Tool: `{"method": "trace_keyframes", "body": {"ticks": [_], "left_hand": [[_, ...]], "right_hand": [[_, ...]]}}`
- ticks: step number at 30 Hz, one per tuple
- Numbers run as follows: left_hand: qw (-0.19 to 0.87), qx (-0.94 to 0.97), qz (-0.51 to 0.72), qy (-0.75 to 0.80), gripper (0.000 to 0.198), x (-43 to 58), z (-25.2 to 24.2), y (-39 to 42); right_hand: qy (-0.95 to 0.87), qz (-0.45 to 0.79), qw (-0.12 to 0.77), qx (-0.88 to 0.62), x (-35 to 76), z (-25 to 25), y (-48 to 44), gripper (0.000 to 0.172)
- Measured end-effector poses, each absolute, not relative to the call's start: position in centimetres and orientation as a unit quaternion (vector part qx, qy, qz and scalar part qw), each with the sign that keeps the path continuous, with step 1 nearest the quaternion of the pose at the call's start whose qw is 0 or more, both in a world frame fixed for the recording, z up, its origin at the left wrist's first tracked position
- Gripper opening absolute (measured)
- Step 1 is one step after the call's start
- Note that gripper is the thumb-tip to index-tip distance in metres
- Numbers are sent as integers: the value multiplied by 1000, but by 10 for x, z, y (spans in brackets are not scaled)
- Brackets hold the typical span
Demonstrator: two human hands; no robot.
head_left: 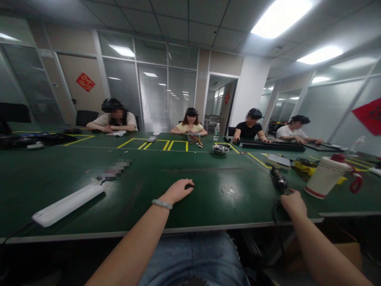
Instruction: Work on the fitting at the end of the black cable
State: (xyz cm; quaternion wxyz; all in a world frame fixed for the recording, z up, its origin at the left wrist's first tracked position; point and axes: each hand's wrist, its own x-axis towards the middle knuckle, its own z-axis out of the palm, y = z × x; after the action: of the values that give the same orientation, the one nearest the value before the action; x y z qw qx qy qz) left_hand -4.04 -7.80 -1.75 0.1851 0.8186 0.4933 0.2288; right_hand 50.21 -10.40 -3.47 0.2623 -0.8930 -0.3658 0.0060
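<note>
My left hand (179, 190) rests on the green table (208, 186), a pale bracelet on its wrist. Its fingers curl over a small dark object (189, 185) that I cannot make out. My right hand (293, 201) lies near the table's front edge at the right, its fingers closed around a black cable (275, 208). That cable leads to a black handheld tool (279, 179) lying on the table just beyond the hand.
A long white bar (70, 203) with a cord lies at the left. A white jug with a red lid (326, 176) stands at the right, beside yellow parts (306, 167). A metal bowl (220, 149) sits mid-table. Several seated people work along the far side.
</note>
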Motion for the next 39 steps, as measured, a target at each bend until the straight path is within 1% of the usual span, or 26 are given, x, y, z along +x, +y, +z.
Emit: {"method": "trace_keyframes", "body": {"ticks": [3,7,12,15,17,20,24,27,30,33,35,37,39], "left_hand": [[187,818,227,495,38,-40,-17,-78],[185,817,222,499,40,-41,-17,-77],[182,821,231,490,38,-42,-18,-77],[173,824,236,486,37,-42,-18,-77],[173,823,236,487,37,-42,-19,-77],[172,823,238,487,36,-41,-19,-77],[176,819,240,491,35,-41,-21,-76],[177,820,239,490,37,-42,-22,-75],[191,813,242,494,45,-42,-20,-76],[199,798,266,503,57,-41,-16,-78],[185,791,292,505,60,-38,-13,-80],[167,790,312,501,60,-35,-10,-82],[149,796,322,490,59,-33,-9,-84]], "right_hand": [[-349,43,270,-896,501,-32,-104,70],[-377,46,225,-897,494,-27,-102,71],[-435,81,146,-885,487,-24,-110,61],[-477,70,128,-867,478,-28,-129,56],[-497,61,133,-855,469,-34,-148,57],[-516,71,169,-837,452,-44,-178,60],[-517,92,237,-817,421,-52,-218,57],[-552,99,278,-780,396,-49,-243,52],[-599,126,286,-737,375,-39,-260,53],[-639,177,282,-693,359,-25,-270,60],[-670,223,276,-652,348,-16,-271,62],[-699,250,267,-614,334,-9,-268,56],[-724,231,258,-597,321,-5,-263,46]]}}
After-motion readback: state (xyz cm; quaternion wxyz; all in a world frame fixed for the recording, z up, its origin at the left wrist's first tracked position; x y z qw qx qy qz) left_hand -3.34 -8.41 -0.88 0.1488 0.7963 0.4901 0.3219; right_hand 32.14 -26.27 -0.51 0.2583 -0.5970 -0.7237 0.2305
